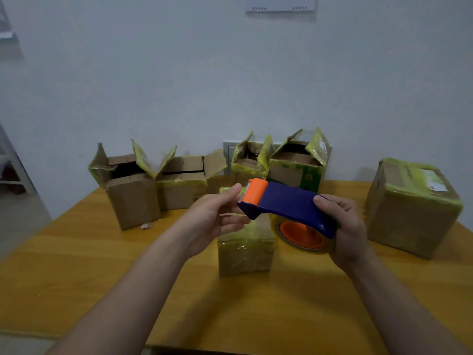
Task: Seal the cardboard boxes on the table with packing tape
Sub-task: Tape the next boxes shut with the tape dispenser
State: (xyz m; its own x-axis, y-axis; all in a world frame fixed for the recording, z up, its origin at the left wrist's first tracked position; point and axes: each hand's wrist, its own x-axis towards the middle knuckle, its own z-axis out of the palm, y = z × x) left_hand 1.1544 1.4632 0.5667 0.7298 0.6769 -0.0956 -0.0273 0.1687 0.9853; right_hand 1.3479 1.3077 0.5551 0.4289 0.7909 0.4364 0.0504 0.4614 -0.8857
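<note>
At the left of the frame the wooden table (76, 252) runs back to a pale wall (230, 73). Two open cardboard boxes stand at centre left with flaps raised: the leftmost open box (133, 198), and touching its right side the second open box (181, 188). A small pale scrap (146, 226) lies on the table by the leftmost box.

The left hand (212, 219) comes in from the lower left. Its thumb lies above and its curled fingers below the left end of the tape dispenser (286, 203), gripping it just by the orange roller (256, 190). Whether it also pinches the tape's free end cannot be told.

The dispenser is held in the air at centre frame, above a small taped box (244, 252). Its long axis slopes from upper left to lower right, the roller end pointing left. The tape roll (302, 235) with its orange core hangs under the right end.

Behind it stand two more open boxes: the third open box (247, 162) and the green-printed open box (294, 170).

The right hand (350, 226) grips the dispenser's right end, thumb on top of the blue body, fingers wrapped beneath. At far right sits a large taped box (409, 213), flaps closed.
</note>
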